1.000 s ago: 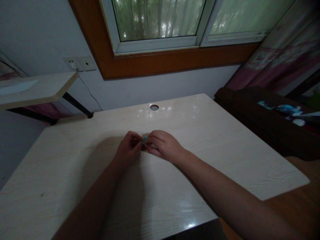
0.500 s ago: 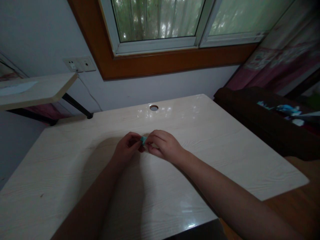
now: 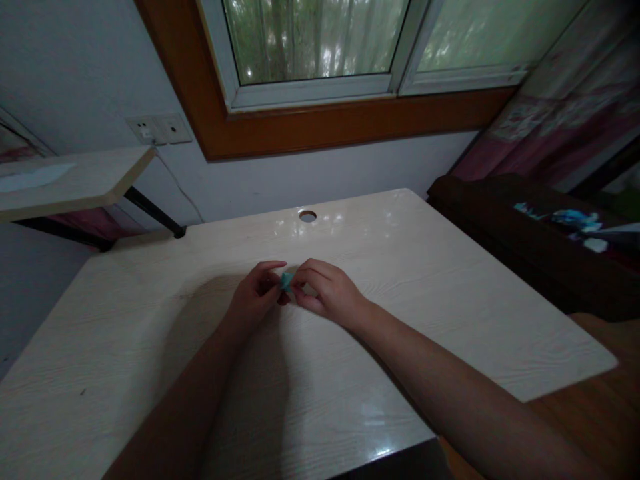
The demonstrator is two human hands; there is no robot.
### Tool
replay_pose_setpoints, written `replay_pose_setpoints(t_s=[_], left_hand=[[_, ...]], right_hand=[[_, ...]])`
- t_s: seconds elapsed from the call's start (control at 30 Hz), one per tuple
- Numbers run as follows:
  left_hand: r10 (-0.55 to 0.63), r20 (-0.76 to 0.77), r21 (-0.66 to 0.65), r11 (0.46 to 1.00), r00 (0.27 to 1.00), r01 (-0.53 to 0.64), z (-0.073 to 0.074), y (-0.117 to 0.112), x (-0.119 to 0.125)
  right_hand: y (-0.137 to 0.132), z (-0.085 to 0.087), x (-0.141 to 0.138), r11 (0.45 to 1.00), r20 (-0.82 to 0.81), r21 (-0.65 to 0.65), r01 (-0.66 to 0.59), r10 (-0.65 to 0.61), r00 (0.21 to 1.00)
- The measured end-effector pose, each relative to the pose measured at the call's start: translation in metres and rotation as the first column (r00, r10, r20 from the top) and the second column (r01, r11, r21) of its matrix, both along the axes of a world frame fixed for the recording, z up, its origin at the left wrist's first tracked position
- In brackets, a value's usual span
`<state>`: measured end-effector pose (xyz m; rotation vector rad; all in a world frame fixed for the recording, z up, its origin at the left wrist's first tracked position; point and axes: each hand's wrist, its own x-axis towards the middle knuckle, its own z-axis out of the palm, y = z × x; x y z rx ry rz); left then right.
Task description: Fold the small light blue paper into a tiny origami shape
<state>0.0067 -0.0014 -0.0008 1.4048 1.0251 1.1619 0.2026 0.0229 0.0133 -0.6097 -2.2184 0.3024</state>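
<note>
A small teal folded piece [image 3: 286, 281], perhaps paper, is held between my two hands above the middle of the desk. My left hand [image 3: 257, 288] pinches its left side with the thumb and lower fingers, while the index finger is raised off it. From the right, my right hand [image 3: 325, 288] grips the piece between thumb and fingertips. Fingers cover much of it, so its full shape cannot be made out.
Beneath both hands lies a pale wood-grain desk [image 3: 425, 280] with a round cable hole [image 3: 308, 216] near its back edge. A raised shelf [image 3: 75, 180] on black legs stands at the left. Behind the desk are a wall socket [image 3: 160, 129] and a window [image 3: 320, 40].
My left index finger has lifted and straightened away from the teal piece, leaving more of it showing. My right hand has barely moved.
</note>
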Motion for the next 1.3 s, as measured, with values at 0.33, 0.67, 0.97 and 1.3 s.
replay_pose_setpoints(t_s=[0.33, 0.67, 0.97, 1.3], left_hand=[[-0.015, -0.045, 0.027, 1.000, 0.999, 0.016, 0.000, -0.002, -0.004], [0.089, -0.020, 0.050, 0.995, 0.996, -0.088, -0.006, -0.001, -0.001], [0.104, -0.067, 0.127, 0.987, 0.992, -0.095, -0.009, -0.003, 0.000], [0.143, -0.151, 0.198, 0.974, 0.978, -0.112, -0.011, -0.004, -0.001]], right_hand=[[0.001, -0.002, 0.002, 0.999, -0.007, -0.030, -0.019, 0.018, 1.000], [0.002, 0.000, -0.002, 0.993, -0.002, -0.113, 0.025, -0.025, 1.000], [0.001, -0.004, -0.004, 0.988, -0.091, -0.157, 0.007, -0.022, 0.996], [0.002, -0.012, -0.007, 0.930, -0.236, -0.365, -0.039, -0.053, 0.970]])
